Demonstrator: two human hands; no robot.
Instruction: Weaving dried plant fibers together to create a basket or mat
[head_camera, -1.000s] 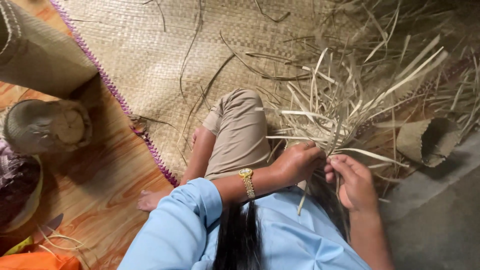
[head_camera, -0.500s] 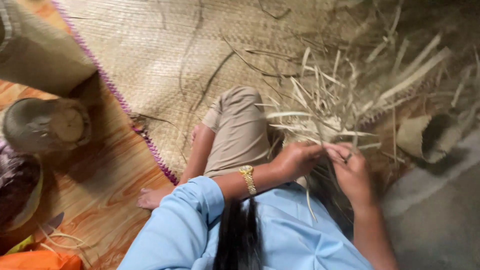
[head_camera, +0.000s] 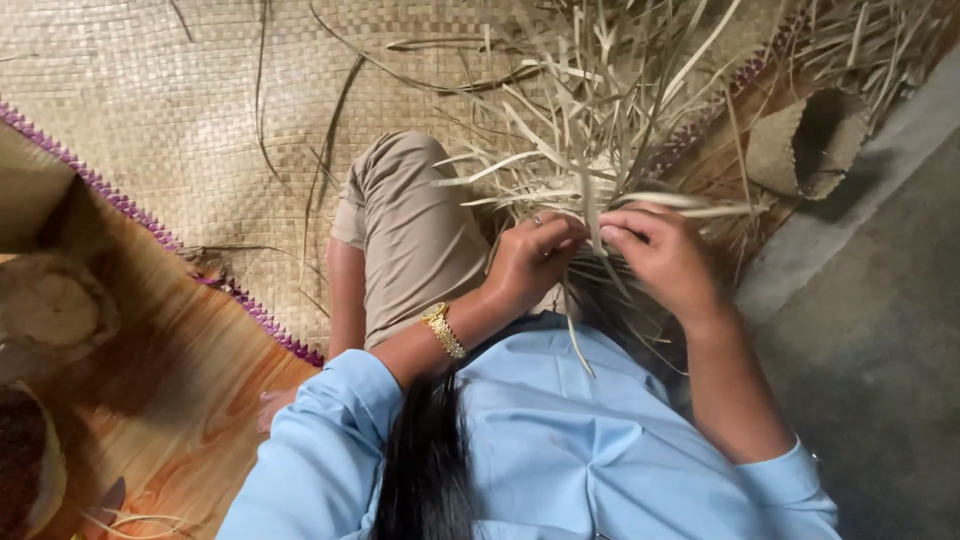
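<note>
While the person sits cross-legged on a woven mat (head_camera: 180, 130), both hands meet at a bundle of dried leaf strips (head_camera: 590, 150) fanning out just beyond the knee. The left hand (head_camera: 530, 260) is curled closed, pinching strips near their woven base; the right hand (head_camera: 665, 255) is likewise closed, fingertips gripping 1 or 2 flat strips. The 2 hands are almost touching. Judged by appearance, the strips are light, thin, springy and liable to crease or split, so hold is best taken low, near the crossing point. A rolled mat piece (head_camera: 810, 140) lies well apart.
</note>
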